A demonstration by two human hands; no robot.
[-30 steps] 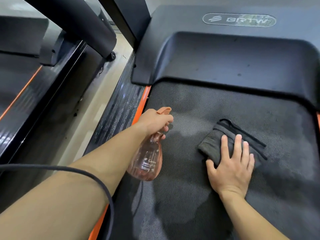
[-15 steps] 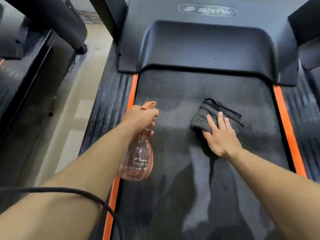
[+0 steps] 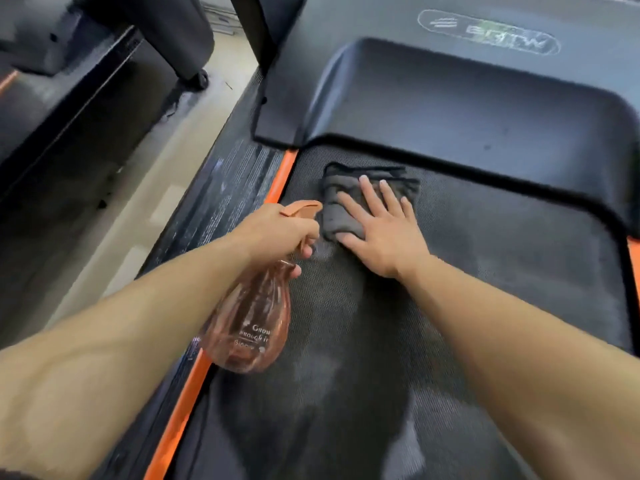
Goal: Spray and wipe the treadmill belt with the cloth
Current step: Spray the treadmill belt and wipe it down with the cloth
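The dark textured treadmill belt (image 3: 502, 271) fills the middle and right, with paler damp streaks down its centre. A folded dark grey cloth (image 3: 341, 202) lies near the belt's front left corner. My right hand (image 3: 377, 230) presses flat on the cloth with fingers spread. My left hand (image 3: 273, 233) grips the neck and trigger of a translucent orange spray bottle (image 3: 251, 327), which hangs above the belt's left edge, nozzle beside the cloth.
The black motor hood (image 3: 467, 109) rises just beyond the cloth. An orange strip (image 3: 180, 410) and a black side rail (image 3: 221, 195) border the belt on the left. A pale floor gap (image 3: 156, 188) separates it from a neighbouring machine (image 3: 52, 98).
My right hand has slid the cloth leftwards and forwards across the belt, from its centre right to the front left corner. The left hand still holds the bottle at the left edge.
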